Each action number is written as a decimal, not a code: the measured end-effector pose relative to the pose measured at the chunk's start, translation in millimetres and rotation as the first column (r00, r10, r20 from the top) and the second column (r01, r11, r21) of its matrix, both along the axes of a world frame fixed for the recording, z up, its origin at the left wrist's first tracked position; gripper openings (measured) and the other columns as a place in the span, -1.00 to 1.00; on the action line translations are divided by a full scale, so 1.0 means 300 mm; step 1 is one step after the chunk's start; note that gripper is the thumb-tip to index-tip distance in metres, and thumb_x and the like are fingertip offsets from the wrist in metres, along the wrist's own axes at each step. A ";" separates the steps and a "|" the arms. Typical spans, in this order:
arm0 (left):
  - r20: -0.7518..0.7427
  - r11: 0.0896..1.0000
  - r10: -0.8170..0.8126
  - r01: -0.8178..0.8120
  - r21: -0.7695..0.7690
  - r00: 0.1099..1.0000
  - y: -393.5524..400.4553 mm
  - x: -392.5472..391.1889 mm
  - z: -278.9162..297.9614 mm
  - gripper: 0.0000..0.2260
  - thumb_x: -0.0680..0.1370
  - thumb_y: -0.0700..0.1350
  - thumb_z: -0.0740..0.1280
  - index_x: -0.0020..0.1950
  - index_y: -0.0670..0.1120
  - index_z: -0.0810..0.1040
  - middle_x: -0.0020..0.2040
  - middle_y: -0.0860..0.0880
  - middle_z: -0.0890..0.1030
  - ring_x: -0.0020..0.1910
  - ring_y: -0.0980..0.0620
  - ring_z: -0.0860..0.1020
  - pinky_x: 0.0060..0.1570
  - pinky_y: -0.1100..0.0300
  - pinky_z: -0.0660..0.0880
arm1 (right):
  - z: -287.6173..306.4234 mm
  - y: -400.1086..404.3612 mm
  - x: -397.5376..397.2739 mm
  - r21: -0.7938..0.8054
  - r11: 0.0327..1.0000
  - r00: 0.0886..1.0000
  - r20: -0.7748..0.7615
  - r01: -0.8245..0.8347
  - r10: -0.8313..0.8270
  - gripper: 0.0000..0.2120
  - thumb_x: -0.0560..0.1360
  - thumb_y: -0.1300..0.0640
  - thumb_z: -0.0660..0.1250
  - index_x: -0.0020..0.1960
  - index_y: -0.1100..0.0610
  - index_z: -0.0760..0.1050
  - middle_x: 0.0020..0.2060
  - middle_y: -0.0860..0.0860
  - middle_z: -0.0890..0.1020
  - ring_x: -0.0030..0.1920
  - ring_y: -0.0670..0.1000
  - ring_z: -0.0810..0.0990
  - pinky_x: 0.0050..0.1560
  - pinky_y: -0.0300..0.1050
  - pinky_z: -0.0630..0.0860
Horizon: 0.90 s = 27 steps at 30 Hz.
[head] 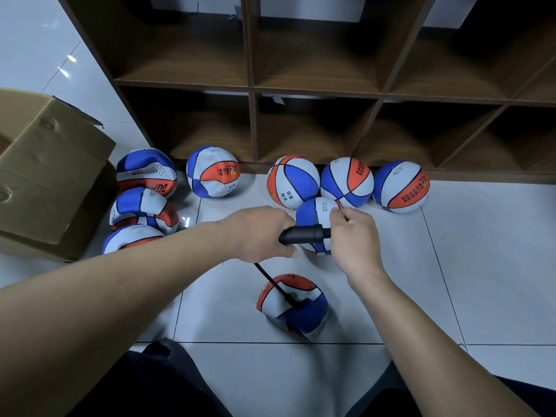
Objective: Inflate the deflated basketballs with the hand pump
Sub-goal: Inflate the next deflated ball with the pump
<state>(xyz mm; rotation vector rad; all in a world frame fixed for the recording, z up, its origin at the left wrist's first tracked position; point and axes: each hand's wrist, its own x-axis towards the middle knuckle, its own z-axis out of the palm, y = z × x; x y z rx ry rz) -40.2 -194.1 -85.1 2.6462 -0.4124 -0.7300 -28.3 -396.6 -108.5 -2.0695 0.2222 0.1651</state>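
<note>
On the tiled floor (391, 281) before a brown cubby shelf (316, 91) lie red, white and blue basketballs. One limp ball at far left (146, 173) reads "CHILDREN" upside down; a rounder ball by the shelf (293, 181) carries the characters 班级 and 姓名. Other printing is too small to read. Both forearms reach forward, bare. The left hand (258, 233) is curled round the black hand pump (304, 235), which lies level between the hands; the right hand (353, 236) grips the pump's other end, fingers closed. A thin black hose (270, 281) drops from the pump to a crumpled basketball (291, 305) on the floor just below the hands. A cardboard box (45, 176) stands at left.
</note>
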 end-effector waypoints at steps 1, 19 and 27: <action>0.001 1.000 -0.001 0.001 0.011 1.000 0.012 0.005 0.003 -0.75 0.62 0.19 0.42 -0.13 0.10 0.49 -0.24 0.06 0.56 -0.24 0.07 0.53 -0.27 0.14 0.36 | 0.002 -0.020 0.013 0.003 1.000 1.000 0.002 0.027 -0.027 -0.63 0.67 0.10 0.25 -0.28 0.20 0.32 -0.41 0.03 0.37 -0.37 0.04 0.32 -0.34 -0.10 0.30; 0.094 0.990 0.000 -0.013 0.140 0.996 0.098 0.022 -0.013 -0.73 0.63 0.23 0.38 -0.12 0.09 0.50 -0.24 0.05 0.56 -0.26 0.04 0.53 -0.30 0.12 0.38 | 0.003 -0.107 0.062 0.032 0.973 0.971 0.066 0.228 -0.230 -0.63 0.64 0.16 0.26 -0.32 0.15 0.26 -0.42 -0.03 0.31 -0.38 -0.01 0.28 -0.31 -0.10 0.28; 0.122 0.990 -0.021 0.003 0.142 0.992 0.065 0.021 -0.008 -0.75 0.64 0.23 0.35 -0.07 0.08 0.53 -0.22 0.06 0.56 -0.24 0.08 0.52 -0.31 0.14 0.34 | -0.003 -0.051 0.041 0.049 0.982 0.981 0.063 0.182 -0.185 -0.63 0.65 0.14 0.25 -0.25 0.28 0.26 -0.37 0.16 0.35 -0.35 0.07 0.30 -0.31 -0.03 0.31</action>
